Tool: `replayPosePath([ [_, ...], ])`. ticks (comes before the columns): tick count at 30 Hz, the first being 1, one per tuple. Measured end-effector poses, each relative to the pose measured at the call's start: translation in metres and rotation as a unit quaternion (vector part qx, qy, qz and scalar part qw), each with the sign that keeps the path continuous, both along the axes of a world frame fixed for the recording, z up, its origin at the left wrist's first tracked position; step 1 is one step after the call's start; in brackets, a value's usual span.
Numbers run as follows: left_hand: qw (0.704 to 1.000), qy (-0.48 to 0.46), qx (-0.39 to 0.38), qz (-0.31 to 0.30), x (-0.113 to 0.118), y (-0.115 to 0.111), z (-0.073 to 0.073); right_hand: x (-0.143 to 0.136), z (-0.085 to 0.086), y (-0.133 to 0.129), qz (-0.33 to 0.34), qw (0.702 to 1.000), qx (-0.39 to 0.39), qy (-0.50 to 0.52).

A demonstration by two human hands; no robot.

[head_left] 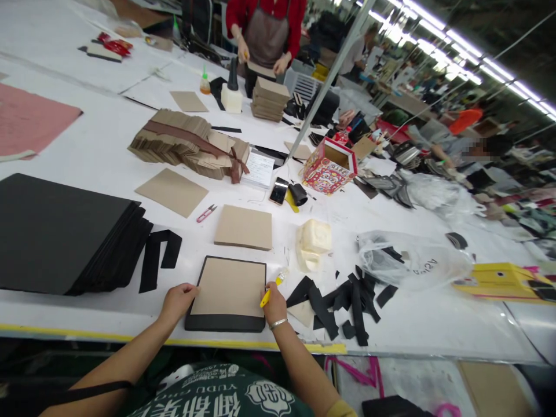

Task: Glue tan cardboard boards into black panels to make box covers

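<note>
Head view, bare hands at lower centre of frame. Board [230,286] lies lower centre on black sheet [226,323], near the table's front edge; dark border shows around it, widest along the bottom. Left hand [179,301] at board's left side, fingertips drawn in by the edge; can't tell if they pinch it. Right hand [274,304] closed on brush [273,289], yellow handle, bristles tilted toward upper right, fingers also at board's right side. Bracelet [278,324] on right wrist.

Board stack [243,227] just above board, centre. Tub [313,243] right of stack, open, pale. Scraps [347,304] black, spread right of right hand, lower right of centre. Clear bag [412,260] beyond them, yellow box [499,282] at right edge of frame.

Black stack [65,231] fills left side, bent black strip [160,255] by its right side. Snips [206,214] pink, left of centre, near loose board [172,192]. Tied bundle [186,142] upper left of centre, notepad [259,168] beside it. Phone [278,191] centre, patterned box [330,167] up and right of it. Pink sheet [35,119] upper left. All on white table [412,324].

Person [267,32] in red sleeves and apron at top centre, hands over small stack [269,99] and bottle [231,95] with dark top
</note>
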State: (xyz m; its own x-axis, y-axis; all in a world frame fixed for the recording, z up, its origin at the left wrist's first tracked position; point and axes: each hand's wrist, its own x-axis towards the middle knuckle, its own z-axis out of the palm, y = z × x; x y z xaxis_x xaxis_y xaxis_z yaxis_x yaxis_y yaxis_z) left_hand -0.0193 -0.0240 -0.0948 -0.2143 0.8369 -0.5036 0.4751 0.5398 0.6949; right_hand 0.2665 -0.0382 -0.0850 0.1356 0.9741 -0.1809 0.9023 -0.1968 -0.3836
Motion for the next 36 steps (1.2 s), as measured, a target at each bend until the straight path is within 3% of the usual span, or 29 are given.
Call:
replayPosePath([
  [8,0.997,0.046,0.014,-0.065,-0.002,0.011,0.003,-0.001,0.002,0.007,0.030,0.999,-0.029,-0.027],
  [29,0.984,0.108,-0.018,-0.140,-0.008,0.018,0.007,-0.004,0.005,0.009,0.086,0.993,-0.051,-0.061],
  [33,0.974,0.140,-0.017,-0.176,-0.012,0.025,0.016,-0.005,0.013,0.012,0.111,0.986,-0.066,-0.108],
  [36,0.950,0.218,0.055,-0.216,-0.007,0.026,0.031,-0.002,0.032,0.018,0.099,0.983,-0.059,-0.140],
])
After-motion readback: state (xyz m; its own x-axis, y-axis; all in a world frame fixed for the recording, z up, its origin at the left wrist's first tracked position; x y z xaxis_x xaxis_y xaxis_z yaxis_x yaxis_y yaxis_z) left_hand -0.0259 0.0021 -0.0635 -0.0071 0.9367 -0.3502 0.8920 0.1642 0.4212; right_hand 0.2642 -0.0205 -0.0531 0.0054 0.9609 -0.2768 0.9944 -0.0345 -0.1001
